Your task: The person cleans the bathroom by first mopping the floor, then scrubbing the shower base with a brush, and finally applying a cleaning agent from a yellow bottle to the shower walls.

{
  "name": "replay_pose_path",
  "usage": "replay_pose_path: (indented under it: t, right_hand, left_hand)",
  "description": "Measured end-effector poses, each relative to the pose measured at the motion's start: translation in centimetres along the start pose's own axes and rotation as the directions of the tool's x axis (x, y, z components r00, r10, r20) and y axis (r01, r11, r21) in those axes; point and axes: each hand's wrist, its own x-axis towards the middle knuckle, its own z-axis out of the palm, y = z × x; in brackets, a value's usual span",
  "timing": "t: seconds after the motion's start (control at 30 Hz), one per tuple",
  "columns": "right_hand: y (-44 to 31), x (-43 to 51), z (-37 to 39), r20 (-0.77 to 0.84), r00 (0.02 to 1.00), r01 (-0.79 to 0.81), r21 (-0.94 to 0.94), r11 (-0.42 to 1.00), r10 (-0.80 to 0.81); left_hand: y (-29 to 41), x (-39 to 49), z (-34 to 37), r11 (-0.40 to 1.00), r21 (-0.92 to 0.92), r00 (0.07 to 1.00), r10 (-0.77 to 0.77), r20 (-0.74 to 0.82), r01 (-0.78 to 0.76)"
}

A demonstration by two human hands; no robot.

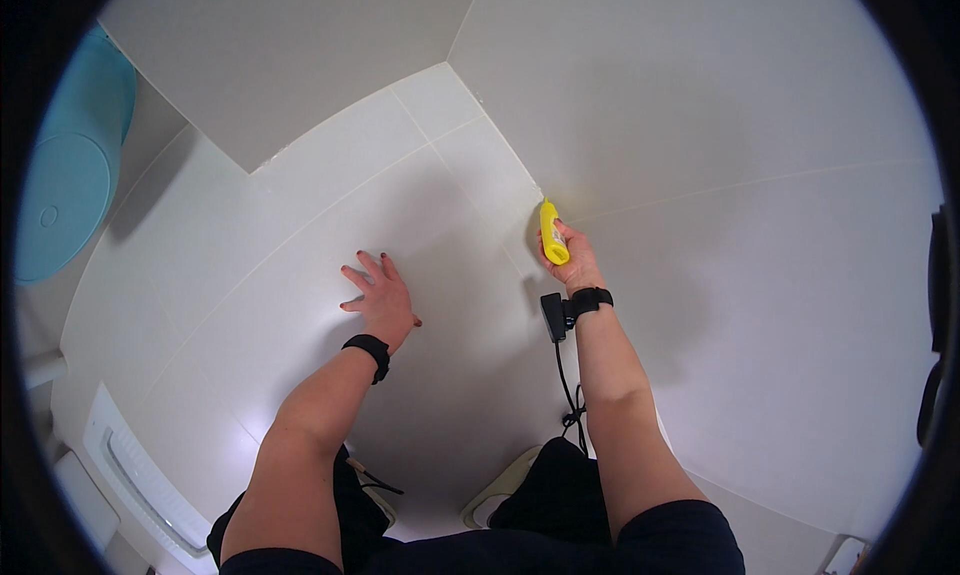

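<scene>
My right hand (pixel 576 258) is closed round a yellow squeeze bottle (pixel 553 233) with a pointed nozzle. The nozzle tip is at the seam (pixel 517 157) where the tiled floor (pixel 315 275) meets the right wall (pixel 712 109). Fingers spread, my left hand (pixel 384 299) is over the floor left of the bottle and holds nothing; whether it touches the tiles I cannot tell. Black straps circle both wrists, and a small black device (pixel 553 316) with a cable is on the right one.
A light blue lidded bin (pixel 64 200) stands at the far left. The corner of a wall block (pixel 251 171) juts out at upper left. At lower left lies a white slotted panel (pixel 142 485). The black cable (pixel 564 380) hangs beside my right forearm. My shoes are at the bottom.
</scene>
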Motion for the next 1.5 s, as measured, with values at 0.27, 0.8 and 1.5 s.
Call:
replay_pose_path:
  t: [0.27,0.8,1.5]
  right_hand:
    - [0.2,-0.2,0.5,-0.016,0.999,0.033,-0.013,0.999,-0.033]
    - [0.5,-0.1,0.5,-0.077,0.995,0.061,-0.102,0.993,-0.069]
    - [1.1,-0.1,1.0,0.008,0.999,0.048,-0.019,0.999,-0.048]
  left_hand:
    - [-0.3,0.4,0.2,0.999,0.033,0.998,0.013,-0.057,-0.012]
    - [-1.7,1.2,-0.3,0.999,0.04,0.999,0.009,-0.045,-0.007]
    - [-1.8,1.9,-1.2,1.0,0.019,0.999,-0.009,-0.034,0.009]
